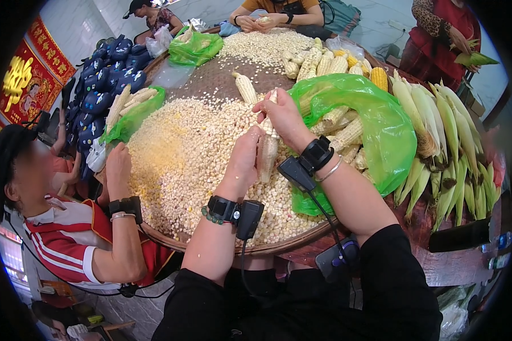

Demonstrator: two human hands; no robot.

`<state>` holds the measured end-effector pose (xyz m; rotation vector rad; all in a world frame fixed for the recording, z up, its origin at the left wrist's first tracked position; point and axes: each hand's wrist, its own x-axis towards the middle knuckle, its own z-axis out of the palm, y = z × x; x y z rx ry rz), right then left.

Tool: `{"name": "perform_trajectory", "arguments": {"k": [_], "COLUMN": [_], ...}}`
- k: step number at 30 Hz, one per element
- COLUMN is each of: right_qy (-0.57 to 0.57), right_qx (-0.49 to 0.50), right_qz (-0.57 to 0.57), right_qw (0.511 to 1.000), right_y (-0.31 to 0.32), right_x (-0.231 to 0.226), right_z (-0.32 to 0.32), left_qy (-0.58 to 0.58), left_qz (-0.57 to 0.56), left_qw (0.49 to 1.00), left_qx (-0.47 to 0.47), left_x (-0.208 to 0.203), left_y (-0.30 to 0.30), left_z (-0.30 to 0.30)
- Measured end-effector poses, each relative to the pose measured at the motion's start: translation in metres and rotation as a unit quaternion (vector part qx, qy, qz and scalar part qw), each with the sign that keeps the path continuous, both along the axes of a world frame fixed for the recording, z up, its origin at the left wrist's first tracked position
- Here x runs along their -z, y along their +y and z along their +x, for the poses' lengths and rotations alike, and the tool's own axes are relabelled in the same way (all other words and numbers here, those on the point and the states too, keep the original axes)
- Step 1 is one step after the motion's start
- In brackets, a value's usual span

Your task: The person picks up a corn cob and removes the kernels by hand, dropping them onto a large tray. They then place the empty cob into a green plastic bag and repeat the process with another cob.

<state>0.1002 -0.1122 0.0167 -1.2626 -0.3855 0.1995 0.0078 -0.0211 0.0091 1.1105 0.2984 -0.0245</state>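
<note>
Over the middle of a big heap of pale corn kernels (193, 142), both my hands are closed on one whitish ear of corn (269, 159). My left hand (246, 152) grips it from the left side. Higher up, my right hand (285, 118) has its fingers and thumb pressed around the upper part of the ear. The ear stands roughly upright, its lower end hanging just above the kernels. Another pale ear (245, 88) lies on the heap just beyond my hands. To the right of my right hand is a green plastic bag (389, 136) with several husked ears.
A round woven tray (301, 234) holds the kernels. Unhusked ears (438, 136) are piled at the right beside a dark phone-like slab (459, 235). At my left sits a co-worker in a red-and-white shirt (74, 233); others work across the tray. Two smaller green bags (196, 48) lie farther left.
</note>
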Motion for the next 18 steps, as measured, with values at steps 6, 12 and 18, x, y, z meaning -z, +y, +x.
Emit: {"name": "perform_trajectory", "arguments": {"k": [6,12,18], "right_qy": [0.005,0.008,0.021], "right_qx": [-0.003,-0.006,-0.008], "right_qz": [0.003,0.004,0.022], "right_qw": [1.000,1.000,1.000], "right_y": [0.002,0.001,0.000], "right_x": [-0.002,0.000,-0.006], "right_z": [-0.003,-0.002,-0.003], "left_qy": [-0.005,0.008,-0.012], "left_qz": [-0.019,0.001,0.024], "left_qw": [1.000,1.000,0.999], "left_qx": [0.023,0.016,0.026], "left_x": [0.015,0.016,0.030], "left_y": [0.009,0.011,0.021], "left_z": [0.008,0.007,0.012]}}
